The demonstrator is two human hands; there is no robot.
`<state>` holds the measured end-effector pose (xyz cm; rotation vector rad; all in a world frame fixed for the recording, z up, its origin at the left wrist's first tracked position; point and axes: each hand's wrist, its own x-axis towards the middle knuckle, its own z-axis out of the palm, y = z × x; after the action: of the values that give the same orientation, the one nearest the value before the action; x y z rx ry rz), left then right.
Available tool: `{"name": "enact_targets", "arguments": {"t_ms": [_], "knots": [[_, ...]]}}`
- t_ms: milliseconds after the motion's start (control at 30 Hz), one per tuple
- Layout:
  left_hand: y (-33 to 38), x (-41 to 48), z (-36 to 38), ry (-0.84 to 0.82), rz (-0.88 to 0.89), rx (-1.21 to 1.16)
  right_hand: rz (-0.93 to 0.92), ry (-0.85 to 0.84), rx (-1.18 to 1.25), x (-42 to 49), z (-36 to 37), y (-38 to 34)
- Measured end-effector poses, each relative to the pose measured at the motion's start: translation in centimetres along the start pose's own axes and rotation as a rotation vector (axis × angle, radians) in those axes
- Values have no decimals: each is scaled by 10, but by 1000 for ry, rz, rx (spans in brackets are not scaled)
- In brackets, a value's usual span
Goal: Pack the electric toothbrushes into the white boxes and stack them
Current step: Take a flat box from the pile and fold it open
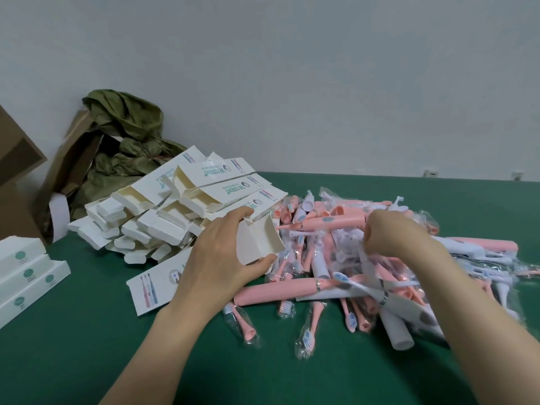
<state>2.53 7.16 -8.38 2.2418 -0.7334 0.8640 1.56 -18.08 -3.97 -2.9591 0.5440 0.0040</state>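
Crumpled olive bag [128, 135], cardboard carton [17, 159].

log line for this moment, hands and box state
step: picking toothbrush | left hand: holds open box | right hand: curled in toothbrush pile, grip unclear | closed boxes: stacked at left edge

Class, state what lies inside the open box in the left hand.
The open box shows bare cream walls, no toothbrush; its deeper part is hidden behind the left hand.

A green table [87, 361] carries three lots — toothbrush heap [321, 252], open white boxes [152, 223], stacked closed boxes [23, 276].
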Motion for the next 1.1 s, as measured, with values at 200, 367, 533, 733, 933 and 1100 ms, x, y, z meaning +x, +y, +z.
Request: {"name": "enact_targets", "arguments": {"t_ms": [200,367,533,733,933,1100], "knots": [[1,-1,-1,35,31,-21,-529,38,733,-39,-27,-39],[3,-1,0,48,-10,-48,-731,-359,995,-73,-21,-70],[4,-1,-4,118,15,-26,-507,157,615,-66,-17,-70],[3,0,-6,125,-1,-41,-618,355,244,-75,-14,-79],[6,-3,0,74,64,-56,-774,503,334,-84,8,-96],[5,0,-7,179,36,-78,-635,359,906,-75,15,-98]]}}
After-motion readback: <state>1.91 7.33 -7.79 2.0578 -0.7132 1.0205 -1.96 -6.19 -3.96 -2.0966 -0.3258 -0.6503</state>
